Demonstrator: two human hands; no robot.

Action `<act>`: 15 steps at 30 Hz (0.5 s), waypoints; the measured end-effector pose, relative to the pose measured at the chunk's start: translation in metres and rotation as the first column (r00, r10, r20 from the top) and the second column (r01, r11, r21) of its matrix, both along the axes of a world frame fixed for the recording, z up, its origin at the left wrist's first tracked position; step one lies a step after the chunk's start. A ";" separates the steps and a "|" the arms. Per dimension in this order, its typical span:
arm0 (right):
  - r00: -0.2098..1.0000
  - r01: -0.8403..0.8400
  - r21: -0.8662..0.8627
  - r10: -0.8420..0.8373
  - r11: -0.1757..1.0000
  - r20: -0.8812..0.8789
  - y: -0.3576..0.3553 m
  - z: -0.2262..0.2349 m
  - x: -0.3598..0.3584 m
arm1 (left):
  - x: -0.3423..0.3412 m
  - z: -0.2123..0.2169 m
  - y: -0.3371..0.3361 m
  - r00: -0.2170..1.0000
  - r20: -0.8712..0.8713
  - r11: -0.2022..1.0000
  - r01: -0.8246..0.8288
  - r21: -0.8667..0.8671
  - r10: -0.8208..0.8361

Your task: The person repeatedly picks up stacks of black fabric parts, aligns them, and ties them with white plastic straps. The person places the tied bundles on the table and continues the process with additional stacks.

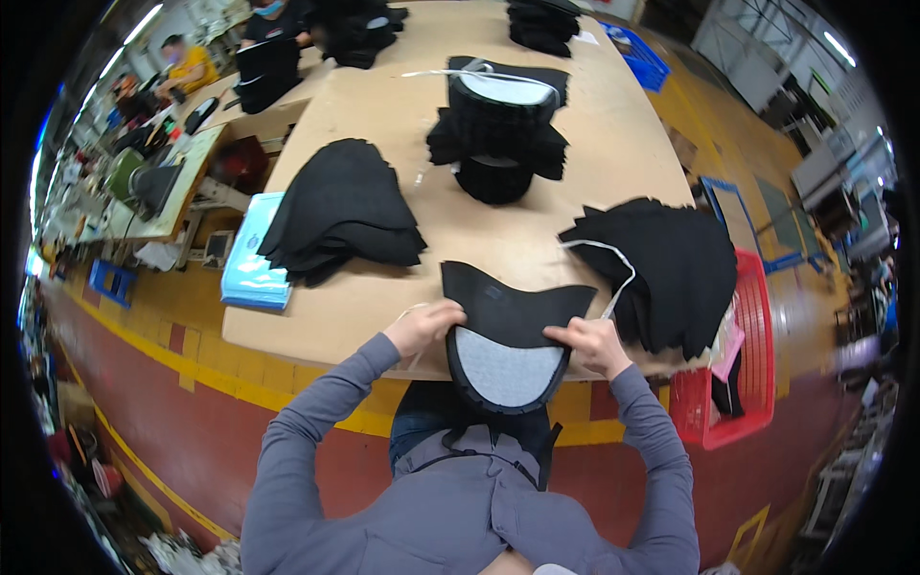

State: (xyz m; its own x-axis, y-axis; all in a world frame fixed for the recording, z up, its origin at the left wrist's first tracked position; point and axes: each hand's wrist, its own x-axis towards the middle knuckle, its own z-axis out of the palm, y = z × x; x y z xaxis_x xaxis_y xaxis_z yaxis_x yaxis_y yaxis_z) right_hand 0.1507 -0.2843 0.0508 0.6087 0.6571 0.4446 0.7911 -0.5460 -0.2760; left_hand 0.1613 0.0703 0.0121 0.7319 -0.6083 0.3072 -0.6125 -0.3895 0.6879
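At the table's front edge lies a black fabric piece (517, 311) with a wavy top edge and a rounded light grey panel (508, 367) at its lower end, which hangs past the edge toward me. My left hand (426, 328) grips its left side, fingers closed. On the right side, my right hand (589, 343) pinches the piece, its index finger laid toward the grey panel. A thin white cord (623, 268) loops over the right-hand stack and runs down to near my right hand. Another pale bit of cord shows by my left hand.
Stacks of black fabric pieces (345, 216) (661, 273) lie left and right. A tied black bundle (498, 144) stands farther back. A light blue packet (257, 254) sits at the left edge, a red basket (752, 364) beside the right edge. Other people work at far left.
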 end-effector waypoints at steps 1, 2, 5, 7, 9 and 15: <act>0.997 0.079 -0.103 -0.078 0.992 0.008 -0.003 -0.004 -0.006 | -0.002 -0.009 -0.003 0.989 0.123 0.993 -0.071 -0.097 0.083; 0.988 0.151 -0.206 -0.150 0.967 0.023 -0.008 -0.005 -0.013 | 0.005 -0.017 0.001 0.995 0.100 0.998 -0.024 -0.058 0.030; 0.888 0.341 -0.337 -0.419 0.878 -0.192 -0.016 0.024 -0.017 | 0.012 0.012 0.026 0.998 -0.062 0.998 -0.004 0.059 0.008; 0.842 0.350 -0.438 -0.483 0.828 -0.240 -0.057 0.024 -0.013 | 0.020 0.040 0.046 0.967 -0.203 0.982 -0.126 0.141 0.153; 0.679 0.311 -0.680 -0.656 0.664 -0.330 -0.077 0.057 -0.009 | 0.018 0.044 0.083 0.873 -0.430 0.973 -0.215 0.083 0.230; 0.311 0.335 -0.034 -0.145 0.942 -0.939 -0.028 0.118 0.033 | 0.020 0.094 0.025 0.747 -0.660 0.906 -0.334 -0.261 0.085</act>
State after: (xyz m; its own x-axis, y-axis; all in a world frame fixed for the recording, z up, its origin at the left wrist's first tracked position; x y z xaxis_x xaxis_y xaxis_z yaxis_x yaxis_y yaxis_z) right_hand 0.1834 -0.3123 0.1685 0.8048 0.3956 -0.4425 -0.1824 -0.5446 -0.8186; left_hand 0.1815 0.0950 0.1066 0.9264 -0.3608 -0.1077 0.0686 -0.1195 0.9905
